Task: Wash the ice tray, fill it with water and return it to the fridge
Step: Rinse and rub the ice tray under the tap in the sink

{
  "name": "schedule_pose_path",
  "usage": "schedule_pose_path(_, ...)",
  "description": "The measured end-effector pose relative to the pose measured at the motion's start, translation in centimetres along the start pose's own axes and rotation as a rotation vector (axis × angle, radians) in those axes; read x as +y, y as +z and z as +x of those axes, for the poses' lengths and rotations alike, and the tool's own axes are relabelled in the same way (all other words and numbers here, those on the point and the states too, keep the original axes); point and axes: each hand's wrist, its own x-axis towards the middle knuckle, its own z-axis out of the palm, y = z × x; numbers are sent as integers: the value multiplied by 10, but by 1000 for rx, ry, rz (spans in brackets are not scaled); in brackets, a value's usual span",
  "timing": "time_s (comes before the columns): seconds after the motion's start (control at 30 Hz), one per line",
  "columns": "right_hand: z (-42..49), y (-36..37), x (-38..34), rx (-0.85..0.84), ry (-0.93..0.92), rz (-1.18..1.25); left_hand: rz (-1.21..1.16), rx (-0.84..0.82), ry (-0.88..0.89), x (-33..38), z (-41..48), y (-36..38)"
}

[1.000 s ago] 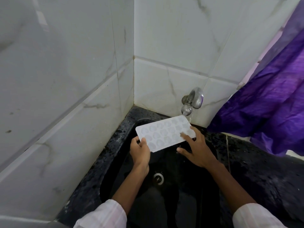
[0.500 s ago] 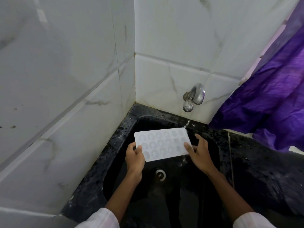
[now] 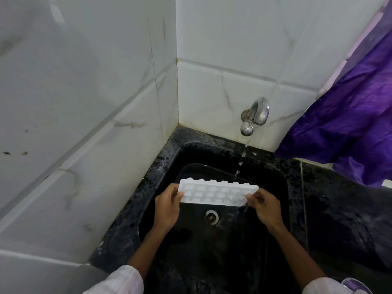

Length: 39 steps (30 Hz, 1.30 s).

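While over sink point(image 3: 267, 179), ice tray point(image 3: 216, 193) between hands point(image 3: 167, 206) point(image 3: 265, 207)

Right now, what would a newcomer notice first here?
The white ice tray, which the left hand and right hand hold by its short ends above the black sink. Behind it a steel tap on the tiled wall drips water, and a purple curtain hangs at the right.

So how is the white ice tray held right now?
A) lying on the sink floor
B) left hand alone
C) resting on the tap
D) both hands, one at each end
D: the left hand and the right hand each grip one end of the ice tray, above the sink.
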Motion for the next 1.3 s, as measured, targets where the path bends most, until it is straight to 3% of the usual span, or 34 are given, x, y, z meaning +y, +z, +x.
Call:
schedule_pose_path(0.2,-7,-19,-23,116,-238,-48,-1,83,184,11,0,-6)
schedule_pose_path(0.37,-20,-30,-30,367,-519,14,-98,153,282,22,-3,-6)
schedule_pose_path(0.43,-25,-28,-20,412,-531,1,-118,148,269,20,-6,0)
schedule_pose_path(0.57,-34,-22,2,284,-385,-99,-94,69,169,7,-12,8)
schedule_pose_path(0.77,-43,-30,-14,495,-502,-2,-165,84,199,14,-18,5)
schedule_pose_path(0.93,-28,-20,2,242,-175,-107,-91,-48,-65,-2,-14,16)
schedule_pose_path(1.07,-7,-26,-3,194,7,-83,-115,-176,-100,14,0,24)
schedule_pose_path(1.3,36,-43,-17,247,125,-98,-270,-238,-244,50,42,44)
